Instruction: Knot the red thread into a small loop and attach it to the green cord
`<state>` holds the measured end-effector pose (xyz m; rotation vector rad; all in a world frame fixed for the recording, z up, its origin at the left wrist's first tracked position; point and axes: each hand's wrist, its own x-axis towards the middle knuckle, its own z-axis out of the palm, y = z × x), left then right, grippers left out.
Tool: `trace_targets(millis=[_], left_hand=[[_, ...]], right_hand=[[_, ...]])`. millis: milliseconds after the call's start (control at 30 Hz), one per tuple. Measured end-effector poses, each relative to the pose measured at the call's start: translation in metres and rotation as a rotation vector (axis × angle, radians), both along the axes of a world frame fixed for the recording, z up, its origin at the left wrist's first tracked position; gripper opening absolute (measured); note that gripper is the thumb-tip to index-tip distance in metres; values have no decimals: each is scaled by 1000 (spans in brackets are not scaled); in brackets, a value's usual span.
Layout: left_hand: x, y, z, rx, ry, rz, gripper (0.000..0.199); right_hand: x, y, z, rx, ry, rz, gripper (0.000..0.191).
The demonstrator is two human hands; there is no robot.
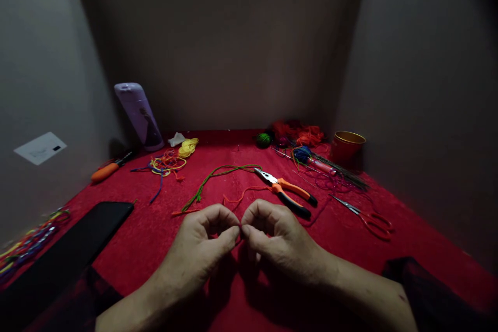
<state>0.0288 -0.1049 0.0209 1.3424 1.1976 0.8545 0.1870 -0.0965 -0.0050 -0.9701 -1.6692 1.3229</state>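
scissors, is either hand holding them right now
No, the scissors lie on the red cloth, well apart from both the left hand and the right hand.

A purple bottle (140, 116) stands at the back left of the red-covered bench (422, 249), near a yellow skein (188, 148). An orange-handled tool (105, 171) lies in front of it; a white card (40, 148) shows on the left wall (35, 62). Nearer sits a flat black slab (81, 238). At right, a green ball (263, 140) lies near a red cup (347, 148), with red-handled scissors (358, 211) nearer.
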Motion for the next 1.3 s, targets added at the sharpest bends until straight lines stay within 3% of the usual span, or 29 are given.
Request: trace_targets(millis=[267,433,767,1067,1300], left_hand=[[-1,2,1,-18,33,30,12],[-1,3,1,-63,-35,15,9],[-1,3,-2,-9,-3,10,9],[-2,2,-5,23,15,-16,13],[-3,2,-6,26,10,-35,14]], right_hand=[[1,-1,4,255,-87,-111,7],[0,0,4,193,-114,-151,7],[-1,-1,2,158,-137,-99,8],[0,-1,2,-27,9,-31,10],[0,2,-2,-8,6,-41,8]])
